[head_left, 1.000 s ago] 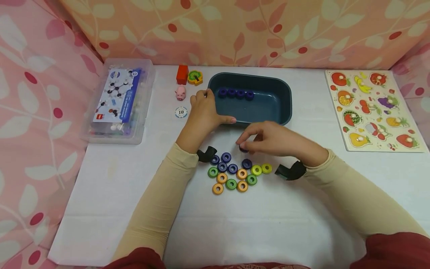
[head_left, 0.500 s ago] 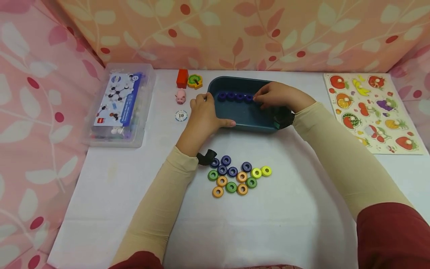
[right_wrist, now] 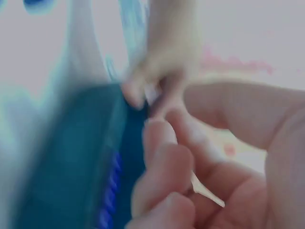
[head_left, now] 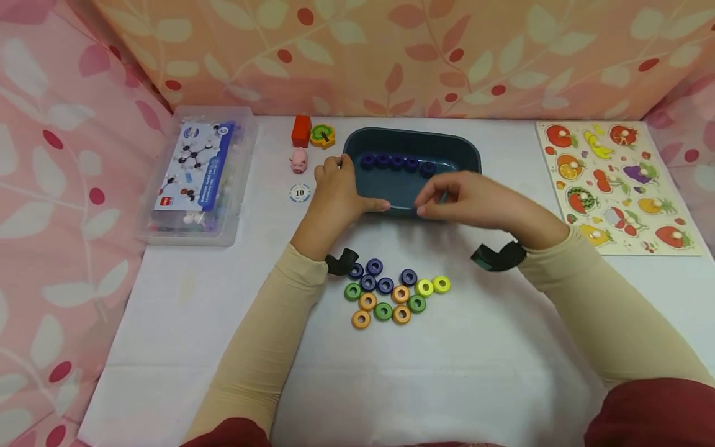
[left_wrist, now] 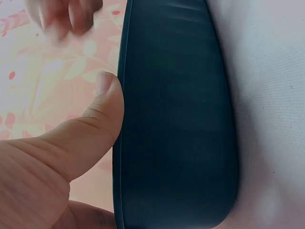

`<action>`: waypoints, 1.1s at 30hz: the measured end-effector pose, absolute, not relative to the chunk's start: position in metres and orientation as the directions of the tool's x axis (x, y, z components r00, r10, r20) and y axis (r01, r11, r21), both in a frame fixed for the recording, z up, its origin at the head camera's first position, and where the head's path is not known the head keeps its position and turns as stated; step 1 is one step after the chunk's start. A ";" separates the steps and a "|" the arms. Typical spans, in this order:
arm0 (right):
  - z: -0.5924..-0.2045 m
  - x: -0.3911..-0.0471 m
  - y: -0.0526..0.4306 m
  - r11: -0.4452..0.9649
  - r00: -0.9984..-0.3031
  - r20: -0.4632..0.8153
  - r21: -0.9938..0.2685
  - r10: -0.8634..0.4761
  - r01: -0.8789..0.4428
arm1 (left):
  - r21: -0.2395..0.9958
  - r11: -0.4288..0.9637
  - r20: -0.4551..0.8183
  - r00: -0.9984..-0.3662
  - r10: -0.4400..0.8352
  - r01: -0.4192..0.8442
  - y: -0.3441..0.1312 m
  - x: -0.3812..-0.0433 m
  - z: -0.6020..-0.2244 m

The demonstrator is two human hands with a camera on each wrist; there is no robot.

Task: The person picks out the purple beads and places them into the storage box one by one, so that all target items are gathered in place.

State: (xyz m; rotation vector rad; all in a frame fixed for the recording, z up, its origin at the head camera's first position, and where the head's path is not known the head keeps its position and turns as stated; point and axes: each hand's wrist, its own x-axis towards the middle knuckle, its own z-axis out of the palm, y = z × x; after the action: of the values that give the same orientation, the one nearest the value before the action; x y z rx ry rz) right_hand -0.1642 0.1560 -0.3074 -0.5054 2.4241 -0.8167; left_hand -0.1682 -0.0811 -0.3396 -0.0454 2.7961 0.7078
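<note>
My left hand (head_left: pixel 337 187) holds the dark teal plastic tub (head_left: pixel 468 148) at its left end, fingers over the left rim and thumb on the near rim. In the left wrist view the thumb (left_wrist: pixel 102 112) lies against the tub's edge. Inside the tub, several dark blue rings (head_left: pixel 397 162) stand in a row along the far side. My right hand (head_left: pixel 475 202) hovers over the near right rim with loosely bent fingers and nothing visible between them. On the table before the tub lie several loose rings: dark blue (head_left: pixel 385 285), green (head_left: pixel 383 311), orange (head_left: pixel 401 315) and yellow (head_left: pixel 441 285).
A clear case with a molecular model label (head_left: pixel 195 167) lies at the left. Between it and the tub are a red block (head_left: pixel 301 131), a tree piece (head_left: pixel 323 135), a pink pig (head_left: pixel 298 161) and a "10" chip (head_left: pixel 300 193). A fruit puzzle board (head_left: pixel 617 186) lies right.
My right hand carried a dark blue ring from the table into the tub, let it go at the row's right end, and drew back to the near rim. The left hand stayed put.
</note>
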 end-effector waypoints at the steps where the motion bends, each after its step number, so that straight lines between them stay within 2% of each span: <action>1: -0.311 -0.153 0.154 0.737 -0.764 -0.366 -0.644 -0.531 -0.205 | 0.463 0.881 -0.256 -0.966 0.032 -0.093 -0.081 -0.168 -0.339; 5: -0.338 -0.122 0.143 0.720 -0.669 -0.406 -0.631 -0.623 -0.288 | 0.466 0.879 -0.263 -0.964 0.030 -0.100 -0.082 -0.169 -0.340; 8: -0.357 -0.112 0.138 0.711 -0.643 -0.421 -0.642 -0.640 -0.288 | 0.466 0.879 -0.265 -0.964 0.030 -0.100 -0.083 -0.169 -0.341; 15: -0.373 -0.110 0.138 0.686 -0.651 -0.411 -0.687 -0.639 -0.239 | 0.464 0.882 -0.254 -0.967 0.036 -0.089 -0.083 -0.170 -0.342; 22: -0.373 -0.110 0.138 0.660 -0.645 -0.377 -0.701 -0.665 -0.271 | 0.473 0.877 -0.253 -0.967 0.037 -0.090 -0.083 -0.171 -0.341; 28: -0.354 -0.112 0.137 0.678 -0.663 -0.364 -0.672 -0.654 -0.299 | 0.466 0.880 -0.261 -0.965 0.032 -0.097 -0.083 -0.171 -0.341; 33: -0.323 -0.123 0.143 0.705 -0.731 -0.317 -0.640 -0.604 -0.305 | 0.464 0.881 -0.264 -0.964 0.033 -0.097 -0.082 -0.171 -0.341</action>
State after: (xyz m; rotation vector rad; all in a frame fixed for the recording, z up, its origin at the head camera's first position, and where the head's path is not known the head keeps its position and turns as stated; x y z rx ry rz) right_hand -0.1229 0.1433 -0.3227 -0.6946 2.3958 -0.7729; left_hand -0.1706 -0.0816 -0.3406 -0.0476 2.7854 0.7069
